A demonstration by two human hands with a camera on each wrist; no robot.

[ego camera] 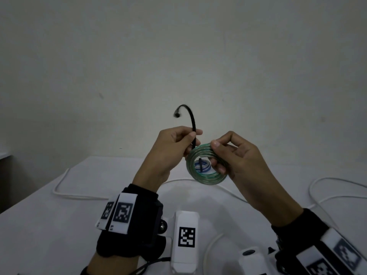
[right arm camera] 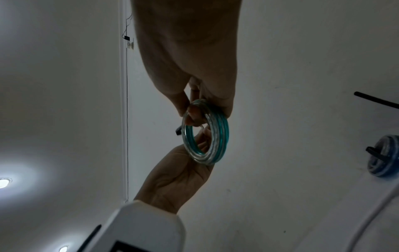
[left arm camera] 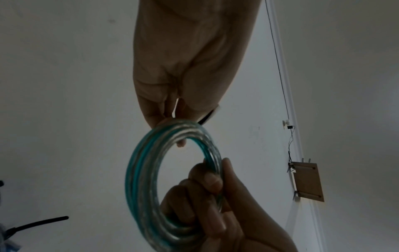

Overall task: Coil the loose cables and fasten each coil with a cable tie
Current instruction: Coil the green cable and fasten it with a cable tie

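The coil of clear green-tinted cable [ego camera: 206, 165] hangs in the air above the white bench [ego camera: 59, 225]. My right hand [ego camera: 238, 161] pinches its right side; my left hand [ego camera: 170, 151] pinches the black cable tie [ego camera: 193, 124] beside its top edge.

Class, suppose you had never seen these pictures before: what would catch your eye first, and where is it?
The eye goes first to the green coil, held up above the table between both hands: the right hand grips its side, while the left hand pinches a black cable tie arching upward beside it. Next comes the blue coil, already tied, lying on the table farther back, and a loose white cable trailing across the table.
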